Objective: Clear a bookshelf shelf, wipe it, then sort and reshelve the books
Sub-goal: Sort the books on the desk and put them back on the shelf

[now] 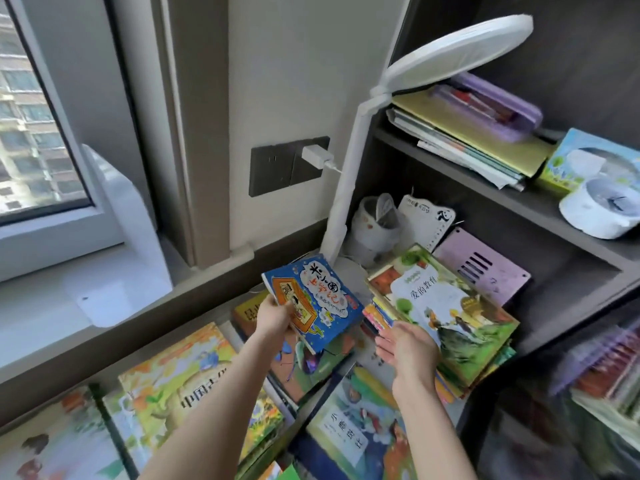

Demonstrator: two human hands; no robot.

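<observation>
My left hand (273, 318) grips a blue picture book (317, 299) by its lower left corner and holds it tilted above the desk. To its right, a stack of books (450, 317) topped by a green and white cover lies at the mouth of the dark shelf (571, 271). My right hand (405, 348) has straight fingers and rests against the stack's near left edge. More picture books (194, 372) lie flat across the desk below both arms.
A white desk lamp (346, 188) rises between the wall and the bookcase. A cup, a white ruler board and a purple panel (481, 268) sit deeper in the shelf. The upper shelf holds folders, a purple case and a white round device (602, 209). A window is at left.
</observation>
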